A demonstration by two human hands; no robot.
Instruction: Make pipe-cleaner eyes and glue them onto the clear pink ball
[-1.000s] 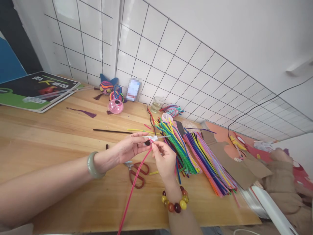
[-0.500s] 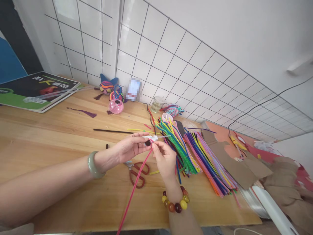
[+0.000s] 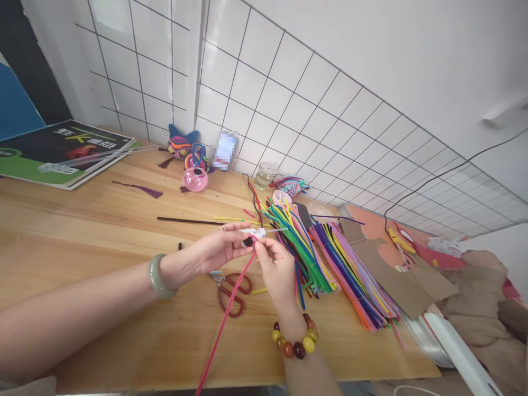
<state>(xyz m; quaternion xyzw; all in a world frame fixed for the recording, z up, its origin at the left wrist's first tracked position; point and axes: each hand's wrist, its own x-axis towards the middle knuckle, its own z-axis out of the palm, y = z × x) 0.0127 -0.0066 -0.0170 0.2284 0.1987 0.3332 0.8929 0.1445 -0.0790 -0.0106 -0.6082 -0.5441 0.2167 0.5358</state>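
My left hand is closed in a pinch on a small black round piece. A bit of pink wraps at the edge of that piece. My right hand pinches a long pink pipe cleaner close against it, and the loose length hangs down toward the table's front edge. Just behind the fingertips lies a white glue gun with a clear stick and a black cord, partly hidden by my left hand. Below my hands, red-handled scissors rest on the wooden table.
Two bundles of coloured pipe cleaners lie to the right, beside cut cardboard. Along the wall stand a glass cup, a phone and fuzzy craft figures. A magazine and a purple tassel lie left.
My right hand has shifted very slightly left, toward my left hand. The black piece has tilted a little, and both hands keep their pinch.
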